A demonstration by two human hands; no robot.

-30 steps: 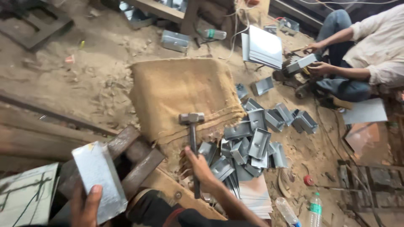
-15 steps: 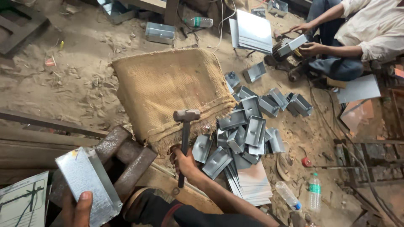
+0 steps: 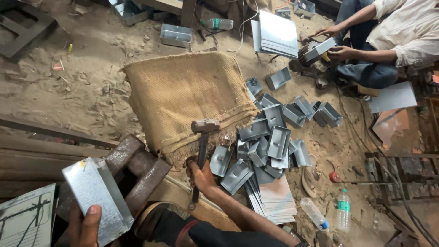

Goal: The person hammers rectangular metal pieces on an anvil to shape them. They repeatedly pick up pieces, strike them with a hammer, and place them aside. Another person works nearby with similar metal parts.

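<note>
- Dusty workshop floor [image 3: 68, 87] of packed dirt and grit, strewn with metal offcuts and scraps; no desk, all the work sits at ground level
- Coarse tan burlap sack [image 3: 187, 93] lies spread flat on the floor, frayed along its lower edge, apparently as a mat to sit or kneel on
- Right hand [image 3: 201, 176] has its grip clamped around the dark handle of a hammer [image 3: 204, 132]; the blunt steel head is raised over the sack's near edge, well clear of the metal, as if poised between blows
- Left hand [image 3: 84, 226] has its grip closed on a folded sheet-metal tray [image 3: 96, 199], thin, dull silver and lightly speckled; it is held at the lower left against 2 rusty iron bars [image 3: 137, 171] that seem to serve as an anvil for shaping edges
- Finished trays [image 3: 267, 137] of the same grey sheet lie heaped loosely just right of the sack, rims up or tilted, seemingly tossed aside once shaped
- Flat blanks [image 3: 274, 201] are stacked just below the heap, near the right arm
- Another person [image 3: 388, 36] sits at the upper right, both hands on a similar metal piece, beside a stack of larger sheets [image 3: 276, 32]
- 2 clear plastic bottles [image 3: 343, 210] lie in the dirt at the lower right
</note>
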